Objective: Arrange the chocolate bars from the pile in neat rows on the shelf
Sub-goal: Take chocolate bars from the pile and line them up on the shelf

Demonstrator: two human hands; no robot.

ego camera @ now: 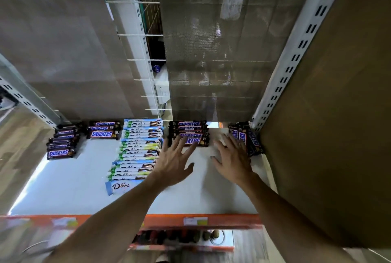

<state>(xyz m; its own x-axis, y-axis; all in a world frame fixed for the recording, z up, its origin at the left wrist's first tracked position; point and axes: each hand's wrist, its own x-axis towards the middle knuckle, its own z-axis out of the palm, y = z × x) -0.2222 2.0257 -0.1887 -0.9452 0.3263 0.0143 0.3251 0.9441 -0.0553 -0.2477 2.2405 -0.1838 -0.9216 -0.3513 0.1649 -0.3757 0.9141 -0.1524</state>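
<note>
On the white shelf [74, 188], a smooth and slightly glossy board, the chocolate bars lie in groups along the back. The front edge is an orange strip [165, 220] with paper labels, blurred. Behind stands a grey mesh panel [222, 51] of fine perforated metal. At the right a white slotted upright [296, 62] runs beside a flat matte brown board [328, 136].

The bars are long, flat and rectangular, in shiny wrappers. The left Snickers stacks [61, 142] are dark brown with blue letters and sit in two short groups near the back left corner. The Dove row [137, 150] has white, blue and green wrappers. It runs from the back toward the front, each bar overlapping the next. The middle Snickers stack [188, 133] is neat and lies crosswise. The right Snickers pile [246, 138] is loose, with its bars tilted against the foot of the upright.

The left hand [175, 161] is flat with its fingers spread wide, the fingertips resting on the front bar of the middle Snickers stack. The right hand [232, 157] is also spread and holds nothing. Its fingertips reach the right Snickers pile, but I cannot tell if they touch it.
</note>
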